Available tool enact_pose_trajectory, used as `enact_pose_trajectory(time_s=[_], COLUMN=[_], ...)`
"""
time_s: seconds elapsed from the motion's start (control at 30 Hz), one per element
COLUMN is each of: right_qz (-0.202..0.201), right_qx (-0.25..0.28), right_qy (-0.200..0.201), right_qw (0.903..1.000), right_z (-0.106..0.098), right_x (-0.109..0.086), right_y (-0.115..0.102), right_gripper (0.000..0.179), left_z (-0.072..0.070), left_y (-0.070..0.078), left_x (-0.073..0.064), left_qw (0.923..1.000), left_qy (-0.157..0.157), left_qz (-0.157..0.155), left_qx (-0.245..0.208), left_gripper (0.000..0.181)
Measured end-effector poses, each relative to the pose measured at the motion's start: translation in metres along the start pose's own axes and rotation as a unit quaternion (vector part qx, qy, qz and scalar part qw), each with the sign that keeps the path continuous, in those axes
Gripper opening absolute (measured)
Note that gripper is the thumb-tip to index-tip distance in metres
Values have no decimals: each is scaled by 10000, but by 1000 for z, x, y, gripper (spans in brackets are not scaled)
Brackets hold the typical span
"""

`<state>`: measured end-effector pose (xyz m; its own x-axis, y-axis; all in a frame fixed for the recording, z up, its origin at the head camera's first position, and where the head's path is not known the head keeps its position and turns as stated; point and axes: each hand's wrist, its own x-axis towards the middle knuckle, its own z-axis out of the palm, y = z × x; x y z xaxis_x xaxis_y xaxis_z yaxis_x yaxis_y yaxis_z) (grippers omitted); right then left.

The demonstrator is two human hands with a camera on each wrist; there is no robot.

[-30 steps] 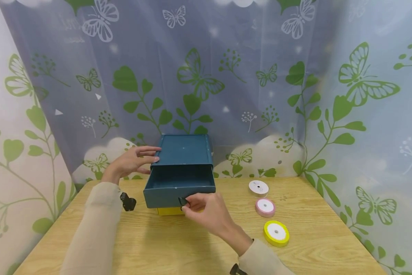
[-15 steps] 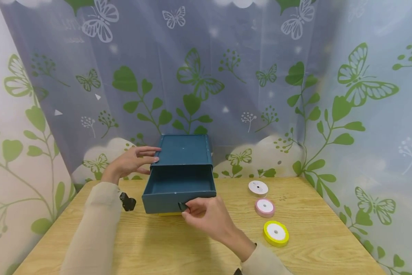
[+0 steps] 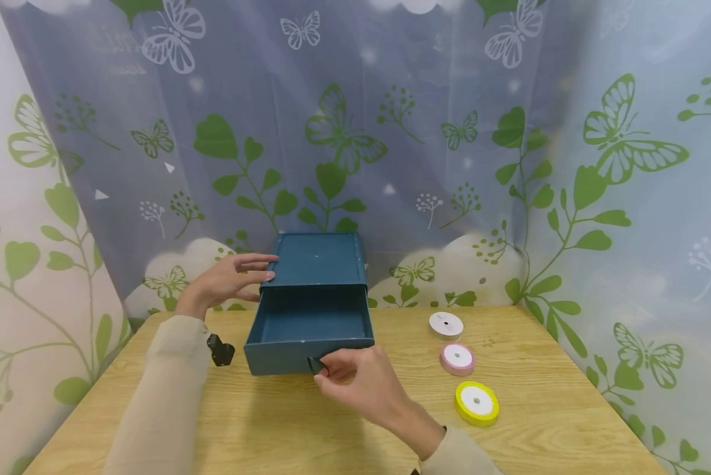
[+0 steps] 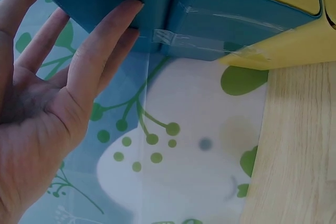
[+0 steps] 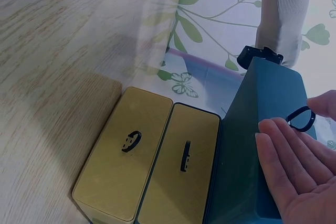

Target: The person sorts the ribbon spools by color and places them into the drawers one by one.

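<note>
One black loop [image 3: 316, 366] on extended blue drawer [image 3: 278, 359], lower centre of head frame, was pinched by right hand [image 3: 367, 386]; casing [image 3: 318, 258] was touched by left hand [image 3: 227, 278], fingers spread. Three spools [image 3: 465, 363] seen at right.

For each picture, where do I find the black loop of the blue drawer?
Head: the black loop is below and slightly left of centre, on the front of the blue drawer, at the right hand.
Left wrist: not in it.
Right wrist: toward the right edge, near mid-height.
Shared landmark: the wooden table, bottom in head, lower right in left wrist, left in right wrist.
</note>
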<state>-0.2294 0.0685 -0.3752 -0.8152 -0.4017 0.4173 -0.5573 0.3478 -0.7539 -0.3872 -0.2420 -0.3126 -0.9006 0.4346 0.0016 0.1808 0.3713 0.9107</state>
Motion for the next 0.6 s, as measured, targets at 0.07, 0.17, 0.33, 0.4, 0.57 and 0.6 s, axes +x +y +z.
enact_pose_trajectory(time_s=[0.07,0.17,0.33,0.4,0.57,0.6], right_qz=[-65,-144,-203,-230,-329,-342], right_qx=[-51,-65,-117,-143,-217,-225], right_qy=[0,19,43,25,-18,-15], right_qw=[10000,9999,9997,9996,9992,9992], right_z=[1,1,1,1,2,2], right_x=[0,-1,-3,-4,-6,-6], right_y=[0,0,-1,-2,-3,-3], right_gripper=[12,13,13,14,14,13], left_z=[0,1,1,1,0,0], left_y=[1,1,1,1,1,0], left_x=[-1,-2,-1,-1,-1,-1], left_qw=[10000,10000,9999,9999,9999,9999], left_qy=[18,30,56,55,52,52], left_qz=[-22,-30,-73,-76,-66,-73], left_qx=[-34,-45,-56,-63,-66,-68], left_gripper=[67,67,68,68,68,68])
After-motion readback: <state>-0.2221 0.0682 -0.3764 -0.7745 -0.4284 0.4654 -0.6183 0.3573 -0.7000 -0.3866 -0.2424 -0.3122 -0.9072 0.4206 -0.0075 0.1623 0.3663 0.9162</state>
